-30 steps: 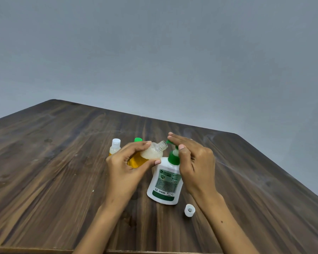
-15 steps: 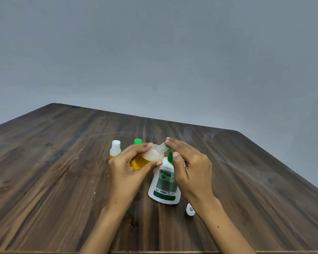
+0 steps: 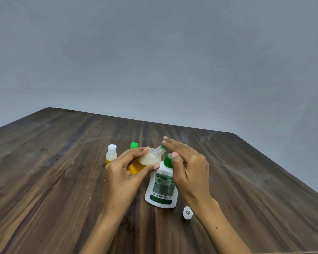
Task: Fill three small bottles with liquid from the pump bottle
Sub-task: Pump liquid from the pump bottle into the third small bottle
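A white pump bottle (image 3: 162, 187) with a green pump head and green label stands on the table. My right hand (image 3: 188, 167) presses flat on the pump head with straight fingers. My left hand (image 3: 125, 173) grips a small uncapped clear bottle (image 3: 149, 158), tilted, its threaded neck up against the green nozzle; it holds yellow liquid and pale foam. Behind my left hand stand a small bottle with a white cap (image 3: 111, 154) and another with a green cap (image 3: 134, 145), mostly hidden.
A loose white cap (image 3: 188, 213) lies on the dark wooden table (image 3: 53, 180) just right of the pump bottle, beside my right wrist. A plain grey wall rises behind the far table edge.
My right hand pressed the pump head down half a second ago and has since risen with it. The tilted bottle stays at the nozzle in my left hand.
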Motion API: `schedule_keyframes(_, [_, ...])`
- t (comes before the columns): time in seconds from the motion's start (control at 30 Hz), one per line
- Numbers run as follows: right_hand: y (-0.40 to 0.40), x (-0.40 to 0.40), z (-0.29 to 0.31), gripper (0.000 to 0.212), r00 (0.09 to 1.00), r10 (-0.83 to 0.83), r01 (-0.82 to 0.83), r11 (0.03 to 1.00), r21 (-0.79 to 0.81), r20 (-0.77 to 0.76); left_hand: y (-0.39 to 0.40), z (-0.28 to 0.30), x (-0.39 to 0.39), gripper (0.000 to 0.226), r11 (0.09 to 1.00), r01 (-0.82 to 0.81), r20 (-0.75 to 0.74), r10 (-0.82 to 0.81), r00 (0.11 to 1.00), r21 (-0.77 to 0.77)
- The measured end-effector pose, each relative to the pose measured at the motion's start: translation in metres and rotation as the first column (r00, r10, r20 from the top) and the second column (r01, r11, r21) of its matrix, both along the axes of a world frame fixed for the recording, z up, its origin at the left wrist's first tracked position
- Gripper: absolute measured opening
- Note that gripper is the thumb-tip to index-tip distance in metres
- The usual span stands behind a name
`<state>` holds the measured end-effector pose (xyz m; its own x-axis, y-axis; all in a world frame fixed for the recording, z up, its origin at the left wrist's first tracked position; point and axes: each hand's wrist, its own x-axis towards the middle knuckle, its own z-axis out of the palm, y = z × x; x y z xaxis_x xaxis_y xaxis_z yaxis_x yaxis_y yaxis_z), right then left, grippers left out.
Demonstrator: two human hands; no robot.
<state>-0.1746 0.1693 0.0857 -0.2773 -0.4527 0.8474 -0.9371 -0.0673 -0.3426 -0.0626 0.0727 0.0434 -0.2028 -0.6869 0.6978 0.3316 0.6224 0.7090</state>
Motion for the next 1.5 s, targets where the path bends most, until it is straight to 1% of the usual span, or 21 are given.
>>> schedule_keyframes(0.17, [-0.001,0.001,0.002,0.048,1.000,-0.014,0.015,1.000,0.008,-0.011,-0.001,0.003,0.000,0.040,1.000,0.006,-0.041,-0.007,0.999,-0.016])
schedule_keyframes(0.3, [-0.001,0.002,-0.005,0.046,1.000,-0.021,0.021,1.000,0.016,0.008,-0.001,0.000,0.000,0.041,1.000,0.001,-0.008,-0.001,1.000,-0.029])
schedule_keyframes(0.47, [0.002,0.000,0.008,0.049,1.000,0.014,-0.014,1.000,0.022,0.026,-0.002,0.000,0.000,0.039,1.000,-0.010,-0.028,0.009,1.000,-0.009])
schedule_keyframes(0.6, [-0.001,0.003,-0.002,0.046,0.999,-0.032,0.032,0.999,0.031,-0.002,-0.003,0.001,0.002,0.039,1.000,-0.015,-0.023,0.015,1.000,-0.012])
schedule_keyframes(0.83, [0.003,-0.001,0.005,0.047,1.000,0.007,-0.007,1.000,-0.011,-0.009,0.001,0.000,0.003,0.039,1.000,-0.003,-0.019,0.003,1.000,-0.006])
schedule_keyframes(1.0, [-0.003,0.003,-0.009,0.045,0.999,-0.033,0.033,0.999,-0.012,-0.016,-0.001,-0.001,0.005,0.040,1.000,-0.002,-0.019,0.002,1.000,-0.011])
schedule_keyframes(1.17, [0.000,0.001,-0.002,0.046,1.000,-0.002,0.001,1.000,-0.020,-0.026,-0.002,-0.004,0.004,0.040,1.000,-0.007,-0.025,0.007,1.000,-0.010])
schedule_keyframes(1.3, [-0.003,0.003,-0.007,0.046,0.999,-0.029,0.028,0.999,-0.035,-0.043,-0.004,-0.004,0.004,0.040,1.000,-0.020,-0.033,0.020,0.999,-0.010])
schedule_keyframes(1.4, [-0.004,0.004,-0.017,0.044,0.999,-0.035,0.034,0.998,-0.053,-0.022,-0.004,-0.006,0.004,0.039,1.000,-0.015,-0.025,0.015,1.000,-0.014])
schedule_keyframes(1.5, [-0.002,0.004,-0.009,0.045,0.999,-0.030,0.028,0.998,-0.049,-0.023,-0.004,-0.005,0.005,0.040,0.999,-0.018,-0.023,0.017,1.000,-0.031])
